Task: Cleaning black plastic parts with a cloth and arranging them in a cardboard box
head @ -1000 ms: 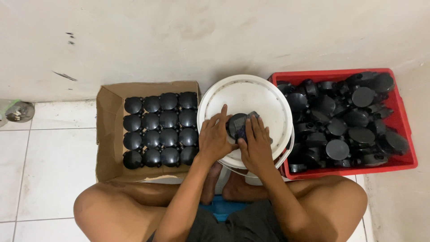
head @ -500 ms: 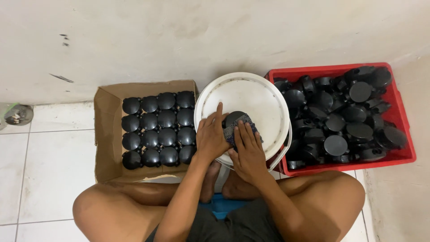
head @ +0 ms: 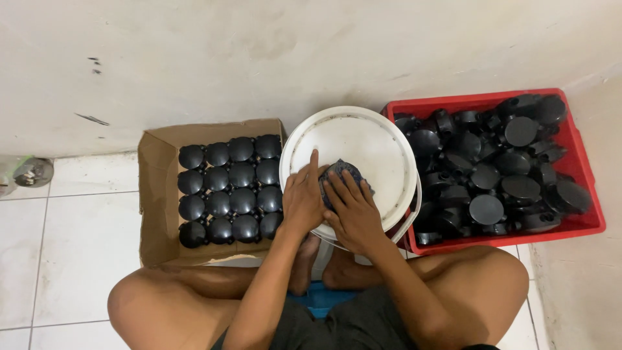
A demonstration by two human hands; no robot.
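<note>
Since half a second ago the right hand [head: 353, 210] has slid further over the dark round part [head: 342, 174], so its spread fingers now cover most of it where more of the black disc showed before, while the left hand [head: 303, 194] has stayed at its left edge. Both hands press on this part together – the left with fingers closed against its side and the forefinger pointing up across the lid, the right laid flat on top with fingers narrowly fanned; only a bluish-black sliver of the part shows between them. It sits on the white bucket lid [head: 363, 139], near the lid's lower left. Left of the bucket stands a cardboard box [head: 155, 194] holding neat rows of black round caps [head: 230, 188]; on the right, touching the bucket, a red plastic crate [head: 586, 178] is heaped with loose black round housings [head: 499, 175]. The person sits cross-legged on white floor tiles [head: 84, 240] – bare feet tucked under the bucket.
</note>
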